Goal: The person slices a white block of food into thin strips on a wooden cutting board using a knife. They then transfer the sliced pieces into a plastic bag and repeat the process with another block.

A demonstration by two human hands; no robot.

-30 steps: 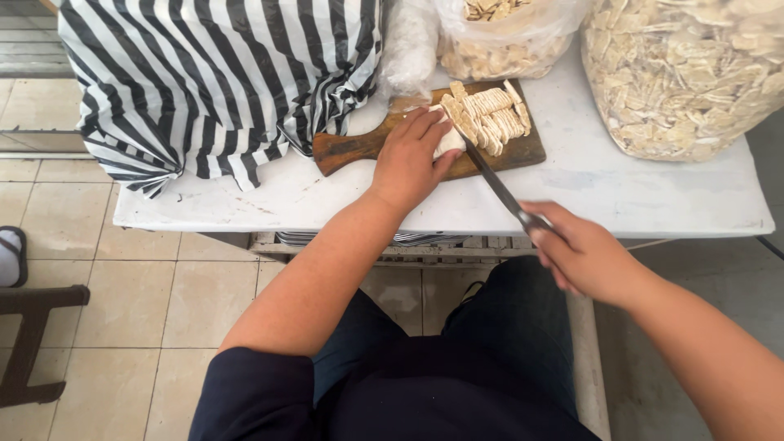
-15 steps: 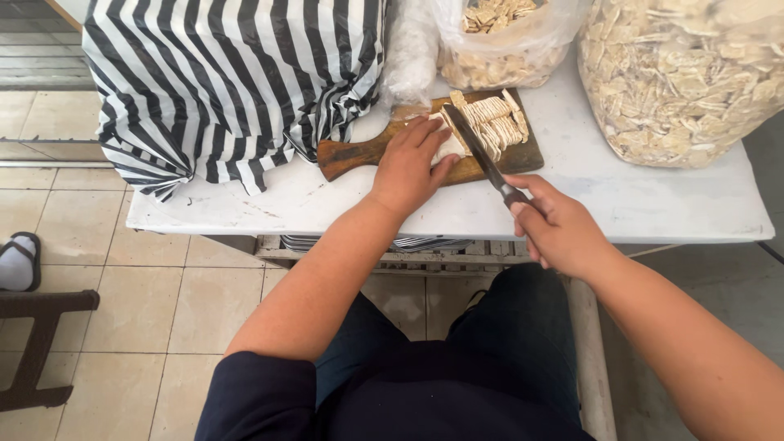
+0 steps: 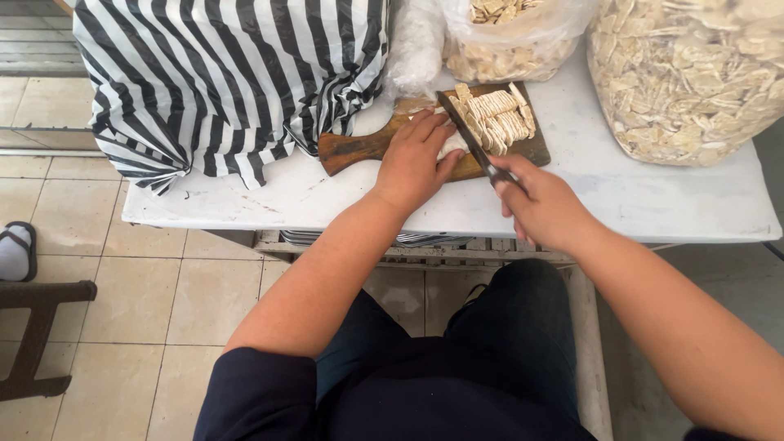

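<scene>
Wooden and dark brown, a cutting board [image 3: 371,147] lies at the far side of a white table [image 3: 653,196], where a seated person slices a pale block of food [image 3: 452,144]. The left hand [image 3: 415,159] lies flat over the block, fingers curled down on it and pinning it to the board. The right hand [image 3: 543,200], nearer and to the right, is closed tight around the handle of a knife [image 3: 465,131], whose dark blade runs away from the person across the board, just beside the left fingertips. Right of the blade, cut strips [image 3: 500,118] lie stacked in a ridged heap on the board. A black-and-white striped bag [image 3: 229,73] stands at the far left of the table, touching the board's handle end. Two clear bags [image 3: 686,73] of pale cut pieces stand behind and to the right.
</scene>
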